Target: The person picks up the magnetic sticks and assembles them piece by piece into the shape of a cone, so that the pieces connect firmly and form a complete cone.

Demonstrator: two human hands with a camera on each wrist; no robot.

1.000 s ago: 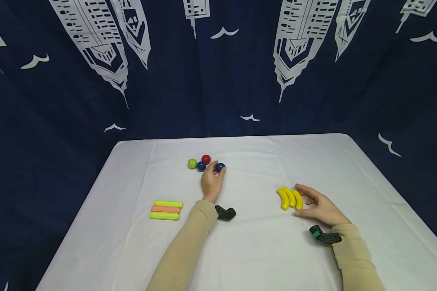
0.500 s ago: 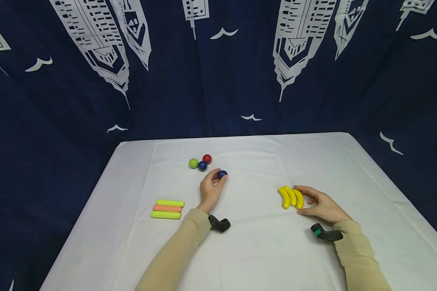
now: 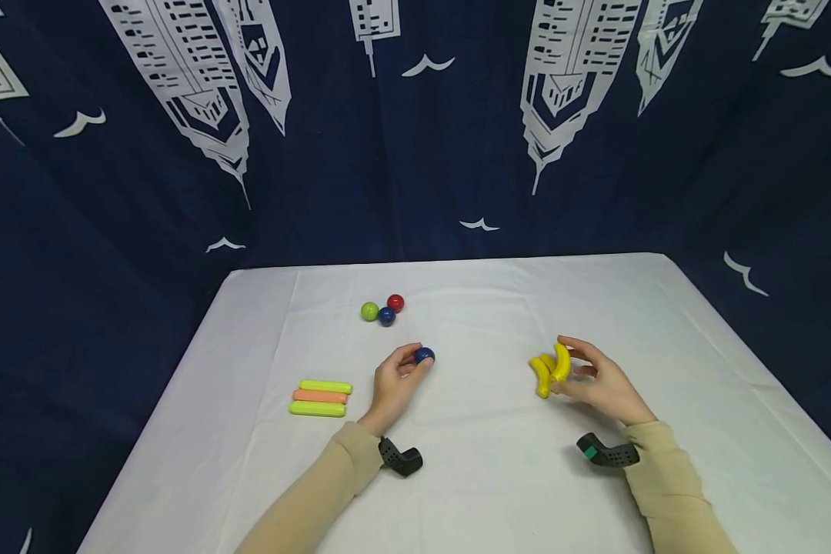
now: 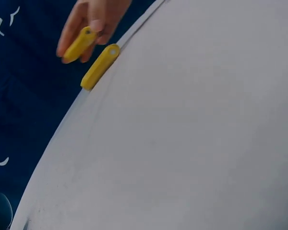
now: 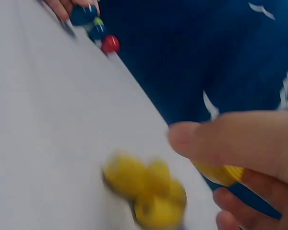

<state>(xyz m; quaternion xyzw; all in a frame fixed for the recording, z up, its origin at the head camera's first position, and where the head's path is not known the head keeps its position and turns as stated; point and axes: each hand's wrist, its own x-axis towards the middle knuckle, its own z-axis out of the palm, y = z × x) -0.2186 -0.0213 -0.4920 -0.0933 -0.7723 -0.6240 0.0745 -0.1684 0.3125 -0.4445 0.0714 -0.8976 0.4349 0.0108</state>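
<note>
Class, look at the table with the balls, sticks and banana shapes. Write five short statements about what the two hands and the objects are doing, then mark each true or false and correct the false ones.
1. The left hand pinches a small dark blue ball. True.
2. The right hand rests flat and holds nothing. False: it grips a yellow banana-shaped piece lifted off the white tablecloth.
3. A green ball, a red ball and a second blue ball sit together at the far side. True.
4. Three sticks lie stacked near the right hand. False: they lie side by side near the left hand.
5. All yellow pieces are in hand. False: other yellow pieces lie on the cloth.
</note>
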